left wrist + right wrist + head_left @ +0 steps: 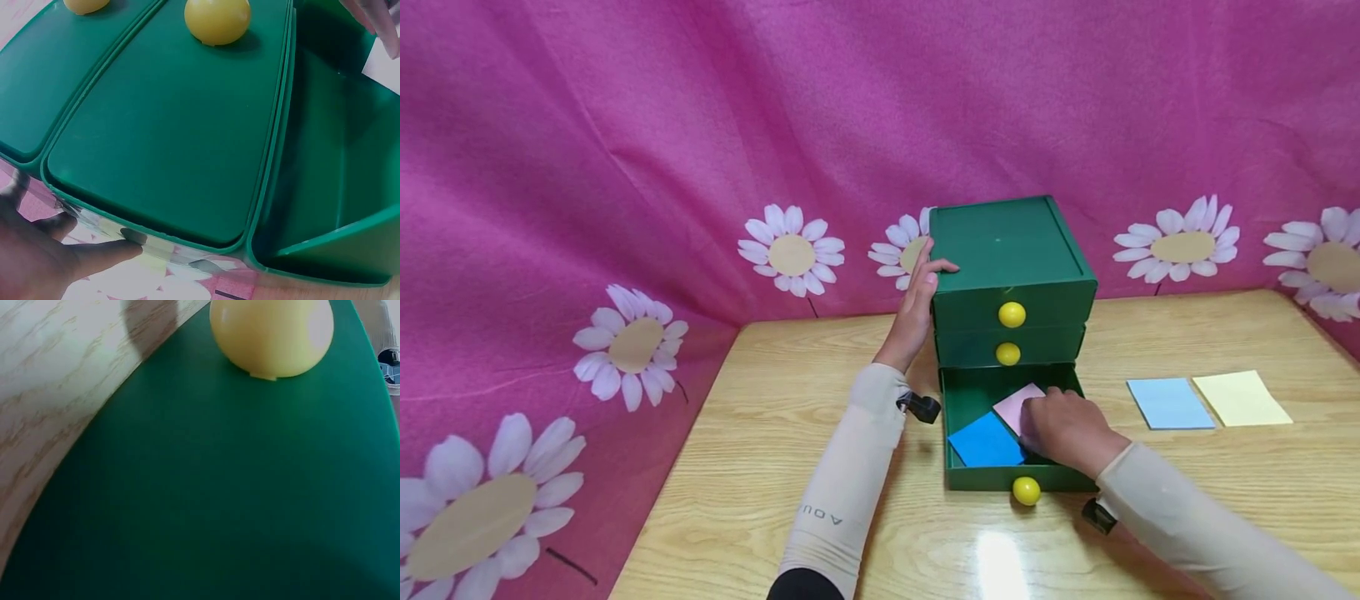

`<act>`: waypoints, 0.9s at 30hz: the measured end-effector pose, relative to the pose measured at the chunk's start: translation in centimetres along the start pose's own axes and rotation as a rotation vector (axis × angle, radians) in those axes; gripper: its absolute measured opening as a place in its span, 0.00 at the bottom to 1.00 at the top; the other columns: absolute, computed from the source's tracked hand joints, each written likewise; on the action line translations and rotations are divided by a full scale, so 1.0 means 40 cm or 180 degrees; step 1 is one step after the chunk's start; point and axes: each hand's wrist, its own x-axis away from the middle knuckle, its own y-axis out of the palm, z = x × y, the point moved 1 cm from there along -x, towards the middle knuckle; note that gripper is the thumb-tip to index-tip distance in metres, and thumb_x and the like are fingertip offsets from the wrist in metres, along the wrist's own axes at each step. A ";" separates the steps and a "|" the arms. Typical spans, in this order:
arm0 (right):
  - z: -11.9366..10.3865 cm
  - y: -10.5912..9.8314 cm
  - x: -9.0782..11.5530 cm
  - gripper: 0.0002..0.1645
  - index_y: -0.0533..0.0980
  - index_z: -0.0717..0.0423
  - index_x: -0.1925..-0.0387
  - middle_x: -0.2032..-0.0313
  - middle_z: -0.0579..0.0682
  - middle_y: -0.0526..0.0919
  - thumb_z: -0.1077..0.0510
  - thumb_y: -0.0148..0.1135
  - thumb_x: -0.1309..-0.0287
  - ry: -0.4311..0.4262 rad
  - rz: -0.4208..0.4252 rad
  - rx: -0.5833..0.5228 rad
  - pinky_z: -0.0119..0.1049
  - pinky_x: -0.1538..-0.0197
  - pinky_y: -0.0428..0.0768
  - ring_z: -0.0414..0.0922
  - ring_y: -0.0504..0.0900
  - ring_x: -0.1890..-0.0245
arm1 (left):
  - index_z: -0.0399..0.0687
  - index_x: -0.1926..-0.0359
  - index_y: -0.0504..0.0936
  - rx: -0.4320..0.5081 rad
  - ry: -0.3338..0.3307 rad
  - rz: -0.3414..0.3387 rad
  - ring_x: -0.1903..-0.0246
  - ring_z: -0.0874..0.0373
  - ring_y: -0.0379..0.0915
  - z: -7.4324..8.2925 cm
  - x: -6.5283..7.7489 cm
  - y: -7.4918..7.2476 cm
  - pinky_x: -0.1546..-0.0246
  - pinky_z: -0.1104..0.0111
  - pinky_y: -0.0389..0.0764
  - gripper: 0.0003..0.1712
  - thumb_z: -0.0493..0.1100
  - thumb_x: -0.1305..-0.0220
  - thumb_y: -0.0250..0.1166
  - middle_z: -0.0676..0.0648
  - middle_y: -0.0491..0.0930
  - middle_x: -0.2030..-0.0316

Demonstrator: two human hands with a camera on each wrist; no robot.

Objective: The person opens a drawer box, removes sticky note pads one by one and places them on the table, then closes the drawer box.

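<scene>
A green three-drawer cabinet [1000, 242] with yellow knobs stands on the table, its bottom drawer [962, 396] pulled out. My left hand [916, 304] rests along the cabinet's left side, fingers extended and one lying over the top edge; the left wrist view shows this hand [44, 253] beside the drawer fronts. Inside the drawer, my right hand [1067, 429] pinches a pink sticky note [1013, 410], its fingertips partly hidden. A blue sticky note [987, 442] lies at the drawer's front left. In the right wrist view, the green drawer front [206, 475] and its knob [272, 337] fill the picture.
To the right of the cabinet, a light blue note [1171, 404] and a pale yellow note [1243, 398] lie side by side on the wooden table [775, 433]. A pink cloth [835, 100] with daisies hangs behind and at the left.
</scene>
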 end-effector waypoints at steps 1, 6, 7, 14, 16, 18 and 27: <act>0.000 0.000 0.000 0.07 0.76 0.53 0.71 0.78 0.49 0.73 0.54 0.61 0.51 -0.0003 -0.0006 -0.0014 0.41 0.74 0.71 0.47 0.68 0.77 | 0.44 0.45 0.65 0.0007 -0.0006 -0.0003 0.32 0.59 0.30 0.000 0.000 0.001 0.38 0.47 0.41 0.20 0.46 0.30 0.34 0.49 0.36 0.30; -0.001 0.002 -0.002 0.10 0.75 0.53 0.72 0.81 0.47 0.71 0.51 0.61 0.49 0.0008 -0.0014 -0.0062 0.39 0.76 0.70 0.46 0.68 0.79 | 0.45 0.45 0.65 0.0016 -0.0012 0.0008 0.32 0.60 0.31 0.002 -0.001 0.001 0.38 0.48 0.41 0.20 0.45 0.30 0.34 0.50 0.36 0.30; -0.002 0.002 -0.003 0.10 0.75 0.54 0.71 0.82 0.47 0.71 0.51 0.60 0.49 0.0021 -0.0026 -0.0077 0.38 0.77 0.70 0.46 0.68 0.80 | 0.44 0.45 0.65 0.0015 -0.0009 0.0014 0.33 0.60 0.31 0.002 -0.001 0.001 0.38 0.48 0.41 0.20 0.45 0.30 0.34 0.51 0.36 0.30; -0.005 0.004 -0.009 0.10 0.77 0.54 0.71 0.83 0.45 0.72 0.51 0.61 0.48 0.0111 -0.0097 -0.0123 0.37 0.76 0.71 0.44 0.69 0.81 | 0.44 0.45 0.66 -0.0007 0.0008 0.0025 0.33 0.60 0.31 0.000 -0.001 0.001 0.38 0.48 0.41 0.20 0.45 0.30 0.34 0.51 0.36 0.30; -0.007 0.005 -0.010 0.10 0.77 0.54 0.71 0.83 0.45 0.72 0.51 0.62 0.49 0.0099 -0.0093 -0.0122 0.38 0.76 0.71 0.44 0.70 0.81 | 0.44 0.45 0.66 -0.0024 0.0010 0.0033 0.32 0.59 0.31 0.001 0.000 0.000 0.38 0.48 0.41 0.20 0.44 0.30 0.34 0.50 0.36 0.30; -0.007 0.006 -0.010 0.10 0.77 0.53 0.71 0.83 0.44 0.72 0.50 0.62 0.49 0.0080 -0.0084 -0.0102 0.37 0.75 0.71 0.43 0.70 0.81 | 0.43 0.45 0.66 -0.0038 0.0016 0.0047 0.32 0.58 0.31 0.003 0.000 -0.001 0.38 0.48 0.41 0.20 0.44 0.30 0.34 0.49 0.36 0.30; 0.001 0.007 -0.012 0.11 0.78 0.53 0.70 0.83 0.45 0.74 0.49 0.62 0.49 0.0114 -0.0150 -0.0066 0.38 0.75 0.71 0.44 0.70 0.81 | 0.42 0.46 0.66 0.0007 0.0035 0.0063 0.32 0.57 0.32 0.001 -0.002 0.004 0.38 0.48 0.42 0.20 0.43 0.30 0.35 0.47 0.37 0.30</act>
